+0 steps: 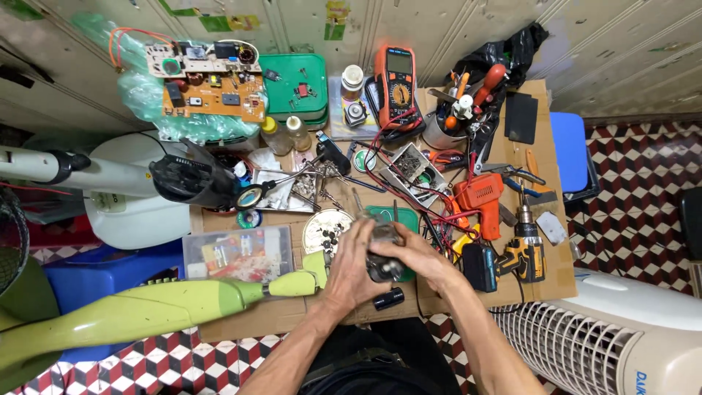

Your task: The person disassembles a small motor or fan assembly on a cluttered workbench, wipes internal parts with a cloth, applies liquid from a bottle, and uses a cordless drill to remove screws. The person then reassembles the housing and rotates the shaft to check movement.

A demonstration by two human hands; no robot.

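My left hand (354, 267) and my right hand (414, 257) meet over the front of a cluttered workbench, both wrapped around a small dark grey motor-like part (383, 252). The part is mostly hidden by my fingers. It sits above a green mat (401, 217). A black cylinder (388, 298) lies on the cardboard just below my hands. A light green fan stand (153, 311) reaches in from the left, its end touching my left hand.
Around the bench lie an orange circuit board (212, 91), a multimeter (395, 84), a cordless drill (521, 252), an orange soldering gun (480, 199), a clear parts box (238, 254) and a round tin (326, 228). A white tower fan (621, 329) stands at right.
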